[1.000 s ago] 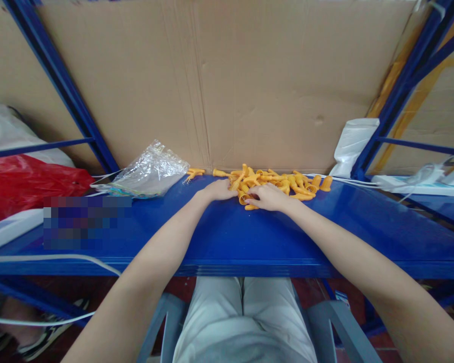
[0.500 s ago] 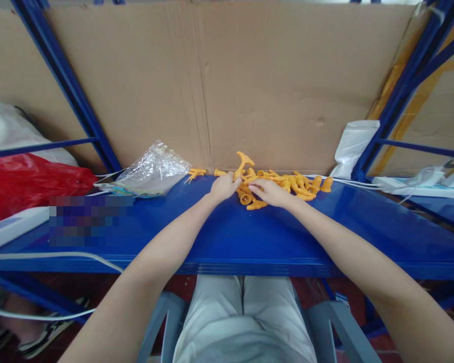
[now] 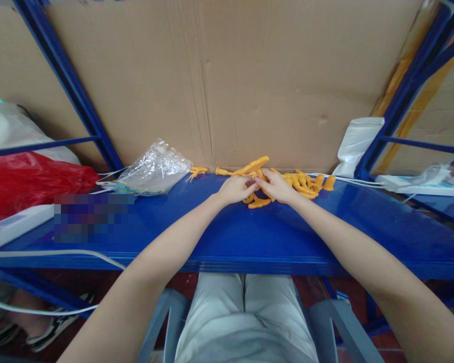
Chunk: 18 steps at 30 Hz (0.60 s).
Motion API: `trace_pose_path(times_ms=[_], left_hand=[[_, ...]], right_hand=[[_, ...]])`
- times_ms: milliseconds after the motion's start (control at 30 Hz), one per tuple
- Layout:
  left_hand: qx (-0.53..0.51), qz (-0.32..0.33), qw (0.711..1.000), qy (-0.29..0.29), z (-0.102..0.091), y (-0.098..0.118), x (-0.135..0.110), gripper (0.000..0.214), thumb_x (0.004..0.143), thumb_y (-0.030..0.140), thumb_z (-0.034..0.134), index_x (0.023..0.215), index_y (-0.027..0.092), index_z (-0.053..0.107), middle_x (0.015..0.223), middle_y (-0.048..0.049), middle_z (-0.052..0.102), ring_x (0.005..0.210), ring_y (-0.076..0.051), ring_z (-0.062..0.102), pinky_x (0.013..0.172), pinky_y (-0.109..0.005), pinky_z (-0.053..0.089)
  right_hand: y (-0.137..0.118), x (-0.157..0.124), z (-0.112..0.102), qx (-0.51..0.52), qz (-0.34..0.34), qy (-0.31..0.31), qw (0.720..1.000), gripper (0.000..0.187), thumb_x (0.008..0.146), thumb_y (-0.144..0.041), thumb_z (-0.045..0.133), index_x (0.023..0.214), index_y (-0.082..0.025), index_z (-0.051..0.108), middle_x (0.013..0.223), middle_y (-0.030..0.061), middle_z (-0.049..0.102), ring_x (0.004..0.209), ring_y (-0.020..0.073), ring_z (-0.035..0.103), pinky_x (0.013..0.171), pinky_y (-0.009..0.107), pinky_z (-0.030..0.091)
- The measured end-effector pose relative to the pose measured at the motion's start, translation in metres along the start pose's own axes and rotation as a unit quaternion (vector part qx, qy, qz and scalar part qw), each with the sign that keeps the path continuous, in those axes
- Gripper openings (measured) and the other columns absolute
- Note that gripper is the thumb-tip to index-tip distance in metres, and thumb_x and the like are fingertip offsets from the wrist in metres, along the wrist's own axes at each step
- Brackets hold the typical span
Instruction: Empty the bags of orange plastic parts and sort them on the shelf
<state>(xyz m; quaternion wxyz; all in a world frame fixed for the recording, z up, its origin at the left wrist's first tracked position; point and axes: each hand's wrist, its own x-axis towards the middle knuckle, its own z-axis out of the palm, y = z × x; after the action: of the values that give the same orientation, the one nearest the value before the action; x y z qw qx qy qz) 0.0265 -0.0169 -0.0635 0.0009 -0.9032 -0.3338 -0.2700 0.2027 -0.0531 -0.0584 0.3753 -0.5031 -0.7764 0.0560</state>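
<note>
Both my hands meet over a pile of orange plastic pieces on the blue tabletop. My left hand (image 3: 232,189) is closed round an orange T-handled corkscrew (image 3: 255,165), whose crossbar leans up to the right above the fingers; its lower end is hidden. Bent and pinched, the fingers of my right hand (image 3: 278,186) touch the left fingertips; what they hold is covered. The orange pile (image 3: 300,182), T-shaped handles and hollow tapered sleeves, spreads to the right. Left of the hands lie a few orange-handled corkscrews (image 3: 197,171) with bare metal spirals showing.
A clear plastic bag (image 3: 151,169) lies left of the corkscrews. Cardboard (image 3: 268,85) walls off the back between blue posts. At right stand a white packet (image 3: 357,146) and a power strip (image 3: 419,185). A red bag (image 3: 38,184) sits far left; a white cable crosses the front.
The T-handle in my left hand has tipped over to the right. Both hands have shifted slightly right and drawn together until their fingertips meet.
</note>
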Motion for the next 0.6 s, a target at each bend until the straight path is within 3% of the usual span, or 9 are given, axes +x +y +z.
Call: trace_pose_path(times_ms=[133,200,267,400,600], left_hand=[[-0.053,-0.06,0.991,0.104,0.003,-0.008,0.002,0.04,0.096,0.044,0.054,0.125,0.016,0.057,0.117,-0.0133,0.073,0.097,-0.024,0.073,0.083,-0.034,0.056],[-0.084,-0.05,0.985,0.141,0.004,-0.01,0.002,0.049,0.094,0.044,0.058,0.134,0.016,0.049,0.125,-0.0147,0.069,0.093,-0.021,0.072,0.079,-0.031,0.054],[-0.104,-0.017,0.984,0.144,0.005,-0.011,0.003,0.042,0.094,0.043,0.058,0.126,0.016,0.052,0.117,-0.0132,0.071,0.086,-0.019,0.07,0.074,-0.029,0.052],[-0.15,0.019,0.982,0.113,0.01,-0.015,0.007,0.024,0.096,0.042,0.056,0.089,0.019,0.053,0.075,-0.0016,0.063,0.069,-0.016,0.062,0.064,-0.026,0.046],[-0.279,-0.061,0.956,0.067,0.01,-0.008,0.01,0.023,0.095,0.035,0.058,0.08,0.02,0.049,0.058,0.0044,0.056,0.053,-0.012,0.055,0.055,-0.023,0.043]], right_hand=[[-0.008,-0.003,-0.016,-0.148,0.018,0.004,0.989,0.022,0.097,-0.03,0.044,0.091,-0.017,0.06,0.084,0.0086,0.068,0.075,0.0209,0.061,0.067,0.03,0.039],[-0.01,-0.005,-0.023,-0.22,0.011,-0.012,0.975,0.022,0.097,-0.029,0.045,0.094,-0.017,0.063,0.088,0.0108,0.071,0.078,0.0222,0.063,0.066,0.029,0.036],[-0.011,-0.006,-0.027,-0.274,0.012,-0.033,0.961,0.024,0.097,-0.029,0.046,0.096,-0.017,0.066,0.089,0.0117,0.072,0.078,0.0227,0.064,0.064,0.029,0.034],[-0.011,-0.005,-0.031,-0.316,0.018,-0.056,0.947,0.026,0.097,-0.031,0.047,0.097,-0.018,0.07,0.089,0.0107,0.075,0.077,0.0219,0.065,0.062,0.028,0.033],[-0.008,-0.002,-0.036,-0.304,0.039,-0.068,0.949,0.025,0.094,-0.036,0.055,0.096,-0.021,0.073,0.087,0.0091,0.076,0.075,0.0212,0.067,0.061,0.027,0.035]])
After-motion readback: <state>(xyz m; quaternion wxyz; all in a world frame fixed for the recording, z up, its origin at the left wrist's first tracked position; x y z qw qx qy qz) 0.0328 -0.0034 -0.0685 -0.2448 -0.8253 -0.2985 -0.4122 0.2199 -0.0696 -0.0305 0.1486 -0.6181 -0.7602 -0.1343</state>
